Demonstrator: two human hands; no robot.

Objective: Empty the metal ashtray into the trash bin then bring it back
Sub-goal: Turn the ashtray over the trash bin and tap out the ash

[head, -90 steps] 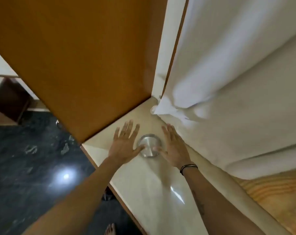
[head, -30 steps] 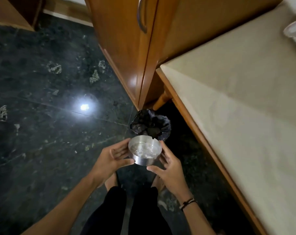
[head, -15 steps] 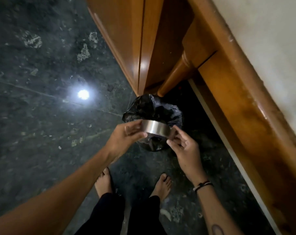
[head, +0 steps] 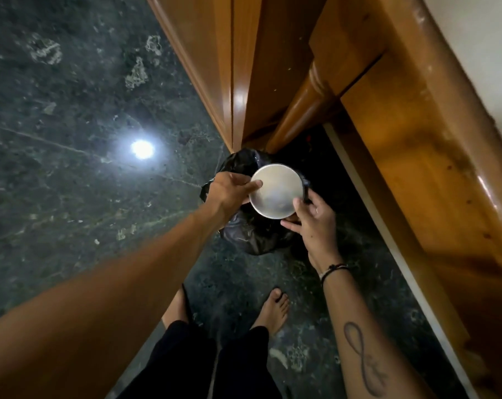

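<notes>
The round metal ashtray (head: pixel 275 191) is turned upside down, its flat shiny base facing me, directly over the trash bin (head: pixel 252 237) lined with a black plastic bag. My left hand (head: pixel 229 188) grips its left rim. My right hand (head: pixel 313 217) holds its lower right rim. The ashtray's inside and the bin's opening are hidden beneath it.
The bin stands on a dark green marble floor (head: pixel 71 139) at the corner of a wooden cupboard (head: pixel 223 67) and beside a wooden table leg (head: pixel 304 108). The table's thick wooden edge (head: pixel 416 156) runs along the right. My bare feet (head: pixel 272 312) are just behind the bin.
The ashtray went from the tabletop down to the bin. In the last half second it has turned from on edge to fully upside down over the bag.
</notes>
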